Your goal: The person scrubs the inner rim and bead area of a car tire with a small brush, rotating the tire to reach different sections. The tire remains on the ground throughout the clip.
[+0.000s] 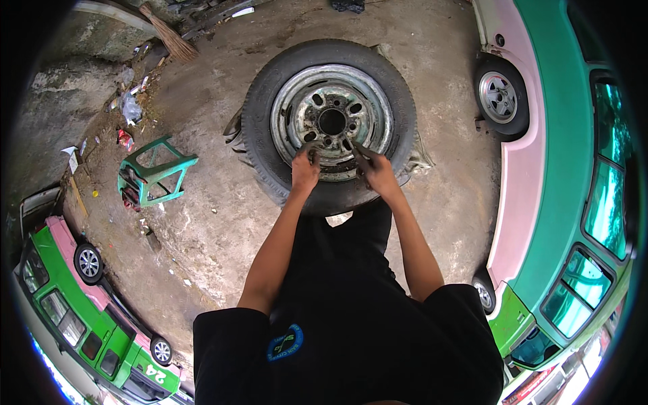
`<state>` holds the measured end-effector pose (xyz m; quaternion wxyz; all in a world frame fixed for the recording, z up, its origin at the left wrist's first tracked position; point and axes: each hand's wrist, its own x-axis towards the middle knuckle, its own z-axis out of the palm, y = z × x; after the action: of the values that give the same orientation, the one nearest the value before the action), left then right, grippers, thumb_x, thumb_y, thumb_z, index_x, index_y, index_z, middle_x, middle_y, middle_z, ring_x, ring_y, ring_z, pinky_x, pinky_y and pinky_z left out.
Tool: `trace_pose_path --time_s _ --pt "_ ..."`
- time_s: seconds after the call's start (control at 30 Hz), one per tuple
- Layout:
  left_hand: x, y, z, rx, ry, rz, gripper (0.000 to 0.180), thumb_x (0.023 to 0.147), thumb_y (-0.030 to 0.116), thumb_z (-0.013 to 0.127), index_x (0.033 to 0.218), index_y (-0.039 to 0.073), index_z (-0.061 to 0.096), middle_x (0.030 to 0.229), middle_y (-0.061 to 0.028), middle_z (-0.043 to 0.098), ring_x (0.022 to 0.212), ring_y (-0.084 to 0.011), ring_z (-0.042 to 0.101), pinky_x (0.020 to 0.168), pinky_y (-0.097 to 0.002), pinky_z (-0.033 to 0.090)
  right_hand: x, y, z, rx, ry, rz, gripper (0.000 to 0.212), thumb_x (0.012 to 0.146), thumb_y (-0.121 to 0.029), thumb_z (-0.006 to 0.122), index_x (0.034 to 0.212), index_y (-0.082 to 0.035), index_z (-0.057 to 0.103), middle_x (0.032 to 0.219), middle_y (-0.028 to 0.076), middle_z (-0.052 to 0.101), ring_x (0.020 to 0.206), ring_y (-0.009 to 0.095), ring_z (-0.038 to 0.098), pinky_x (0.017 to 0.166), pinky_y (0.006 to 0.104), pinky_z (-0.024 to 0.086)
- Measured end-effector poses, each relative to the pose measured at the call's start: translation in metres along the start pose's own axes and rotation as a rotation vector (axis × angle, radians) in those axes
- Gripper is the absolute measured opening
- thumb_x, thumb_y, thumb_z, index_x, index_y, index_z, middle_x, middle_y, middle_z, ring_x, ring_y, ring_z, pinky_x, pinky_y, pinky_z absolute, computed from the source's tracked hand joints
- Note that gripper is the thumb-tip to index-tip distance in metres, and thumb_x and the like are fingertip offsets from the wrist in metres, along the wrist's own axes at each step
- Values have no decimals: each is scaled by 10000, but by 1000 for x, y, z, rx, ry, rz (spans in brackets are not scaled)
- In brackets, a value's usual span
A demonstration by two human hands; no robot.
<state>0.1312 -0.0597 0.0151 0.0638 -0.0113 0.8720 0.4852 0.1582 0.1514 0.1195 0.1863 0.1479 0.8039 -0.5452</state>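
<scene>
A black tire (263,88) on a worn silver steel wheel rim (378,111) lies flat before my legs. The rim has a round centre hole, smaller bolt holes around it and patchy, dirty paint. My left hand (307,169) is over the near left part of the rim, its darkened fingers curled closed. My right hand (378,172) is at the near right part, its fingers bent together and pointing toward the bolt holes. Whatever either hand may pinch is too small or hidden to make out.
A green plastic stool (158,177) lies tipped on the concrete at left, near scattered litter (129,108) and a broom (169,37). A green and pink van (533,155) stands along the right; another green van (88,310) is at the lower left. Cloth (420,158) shows beneath the tire.
</scene>
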Motion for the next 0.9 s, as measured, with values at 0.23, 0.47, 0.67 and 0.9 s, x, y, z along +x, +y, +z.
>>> trace_pose_path --time_s 0.23,0.47,0.67,0.9 --pt "8 34 -21 -696 -147 -230 293 984 125 688 1236 -19 657 1113 -111 717 1025 -165 677 882 -309 531 39 -13 -38 368 -433 194 440 1083 -270 496 1409 22 535 853 120 734 570 112 578 496 248 452" --pt "13 52 -33 -742 -169 -241 174 938 62 725 1084 -29 698 936 -77 726 864 -110 661 781 -258 529 25 -12 -33 416 -548 231 462 1082 -258 478 1430 46 486 914 166 744 564 114 587 474 245 429" --pt "8 41 -27 -697 -134 -262 157 933 91 727 1042 -19 701 907 -84 729 852 -148 675 788 -303 537 48 -20 -40 225 -664 244 448 1068 -260 512 1405 34 506 929 151 748 606 107 599 504 241 439" --pt "6 30 -27 110 -45 -120 419 908 195 723 1298 105 600 1362 -140 565 1297 -343 507 1043 -534 408 105 -32 -31 -743 -442 -217 320 982 -251 627 1297 -196 637 1001 117 753 925 304 711 826 447 521"
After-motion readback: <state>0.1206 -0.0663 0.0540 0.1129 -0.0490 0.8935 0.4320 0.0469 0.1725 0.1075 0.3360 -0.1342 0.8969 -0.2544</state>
